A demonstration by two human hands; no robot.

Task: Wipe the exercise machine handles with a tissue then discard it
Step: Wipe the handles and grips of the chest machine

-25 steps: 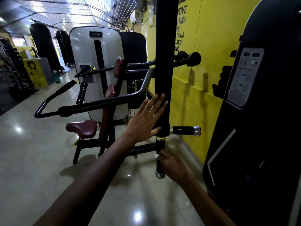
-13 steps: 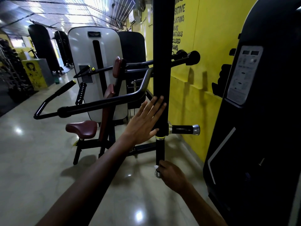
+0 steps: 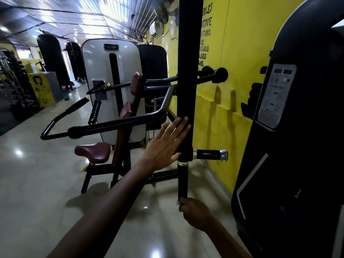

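A thick black padded arm (image 3: pixel 188 90) of the exercise machine hangs upright in the middle of view. Below it runs a slim black vertical handle (image 3: pixel 182 181). A second short handle (image 3: pixel 210 154) with a chrome cap sticks out to the right. My left hand (image 3: pixel 165 146) lies flat with fingers spread against the padded arm. My right hand (image 3: pixel 195 213) is closed around the bottom end of the vertical handle, with a bit of white tissue (image 3: pixel 178 203) showing at its fingers.
A seated machine with a maroon seat (image 3: pixel 93 151) and long black lever arms (image 3: pixel 104 125) stands to the left. A big black weight-stack housing (image 3: pixel 297 146) fills the right. The yellow wall (image 3: pixel 223 118) is close behind. Glossy floor (image 3: pixel 37 183) spreads at the left.
My right hand has slid down the vertical handle from its middle to its bottom end. My left hand stays flat on the padded arm.
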